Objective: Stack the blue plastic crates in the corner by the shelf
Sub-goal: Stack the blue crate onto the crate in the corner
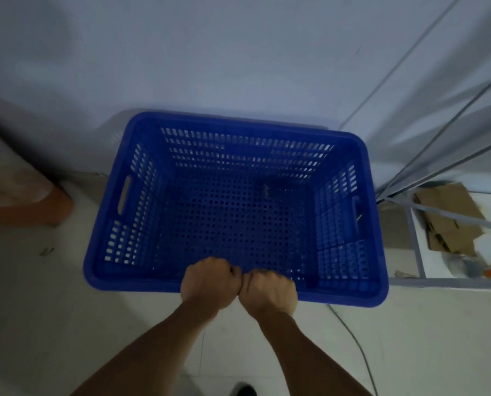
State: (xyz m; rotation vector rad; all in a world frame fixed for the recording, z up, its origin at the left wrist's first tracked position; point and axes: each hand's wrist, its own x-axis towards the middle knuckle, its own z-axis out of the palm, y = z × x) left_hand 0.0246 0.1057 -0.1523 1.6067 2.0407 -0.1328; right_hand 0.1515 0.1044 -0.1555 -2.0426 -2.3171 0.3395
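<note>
- We grip the near rim of the blue crate (235, 201) with both fists side by side, knuckles touching: left hand (207, 284) and right hand (270, 292) each curled tight over the edge
- The crate sits open side up in the corner, its far wall near the wall (210, 52) and its right side just beside the shelf frame (418, 244)
- We judge this the placing step (whether another crate lies beneath, we cannot tell)
- Next we square it into the corner, then let go
- No brand, label or writing can be read on the crate, nor on the cardboard (450, 218) on the shelf
</note>
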